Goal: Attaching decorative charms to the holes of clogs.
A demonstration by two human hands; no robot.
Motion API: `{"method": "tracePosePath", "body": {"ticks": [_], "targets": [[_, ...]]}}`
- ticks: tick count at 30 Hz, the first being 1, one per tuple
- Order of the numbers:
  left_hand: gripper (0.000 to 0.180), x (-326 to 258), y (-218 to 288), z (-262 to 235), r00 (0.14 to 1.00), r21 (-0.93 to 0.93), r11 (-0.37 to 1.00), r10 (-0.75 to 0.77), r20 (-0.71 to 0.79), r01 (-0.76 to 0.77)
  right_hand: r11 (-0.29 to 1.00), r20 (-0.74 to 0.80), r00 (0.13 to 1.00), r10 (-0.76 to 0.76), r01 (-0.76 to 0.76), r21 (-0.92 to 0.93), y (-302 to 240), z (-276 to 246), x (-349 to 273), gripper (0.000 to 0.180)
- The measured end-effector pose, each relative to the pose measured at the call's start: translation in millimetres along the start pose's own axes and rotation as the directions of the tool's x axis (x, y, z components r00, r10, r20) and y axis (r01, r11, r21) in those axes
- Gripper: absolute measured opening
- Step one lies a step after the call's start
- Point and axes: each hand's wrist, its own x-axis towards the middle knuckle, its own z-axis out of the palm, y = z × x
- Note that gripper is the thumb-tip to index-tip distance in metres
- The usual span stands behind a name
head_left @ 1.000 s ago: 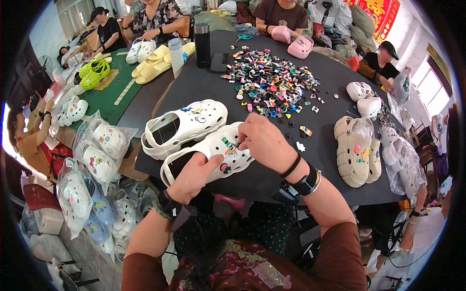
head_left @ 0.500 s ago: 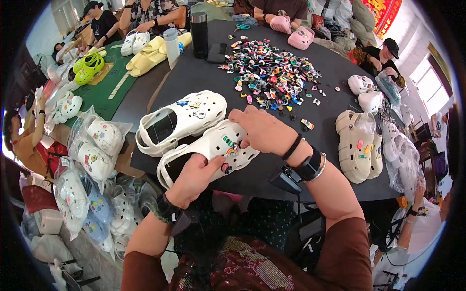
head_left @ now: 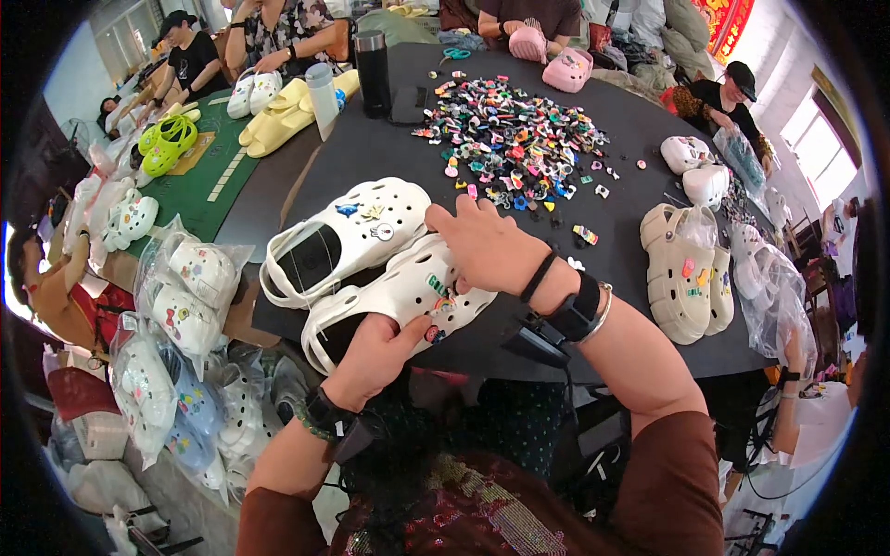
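Note:
A white clog (head_left: 394,295) lies tilted on the dark table in front of me, toe to the right. My left hand (head_left: 378,357) grips its near side, the thumb on the outside and the fingers inside the opening. Green letter and rainbow charms and a small red-and-black charm show on the upper. Over its toe, my right hand (head_left: 491,248) is closed with bent fingers against the clog; the fingertips and anything between them are hidden. Just beyond, a second white clog (head_left: 406,201) bears blue, pale and round white charms, and neither hand holds it.
Loose colourful charms (head_left: 519,139) form a heap farther back. A black bottle (head_left: 374,74) and a phone (head_left: 408,105) stand left of it. Beige clogs (head_left: 672,278) rest at right. Bagged clogs (head_left: 144,385) pile at left. Other people sit around the tables.
My right hand has shifted slightly left over the toe and now hides more of the upper. The held clog has tilted a little. My left hand keeps its grip.

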Motion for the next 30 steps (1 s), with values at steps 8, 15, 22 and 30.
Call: {"method": "tracePosePath", "body": {"ticks": [8, 15, 22, 30], "targets": [[0.045, -4, -12, 0, 0.998, 0.053, 0.996, 0.065, 0.004, -0.065, 0.986, 0.113, 0.985, -0.131, 0.117, 0.117, 11, 7, -4, 0.081], [0.045, -2, -13, -1, 0.998, 0.111, 0.992, 0.056, 0.007, -0.057, 1.000, 0.045, 0.999, -0.009, 0.009, -0.006, -6, 3, -8, 0.076], [0.049, 0, -10, 1, 0.996, 0.056, 0.995, 0.084, 0.001, -0.084, 0.999, 0.119, 0.992, -0.046, 0.042, 0.033, 3, -2, -9, 0.082], [0.047, 12, 9, -4, 1.000, -0.137, 0.990, -0.011, 0.024, 0.014, 0.896, -0.008, 0.977, -0.215, 0.200, 0.397, 27, 0, -10, 0.059]]}}
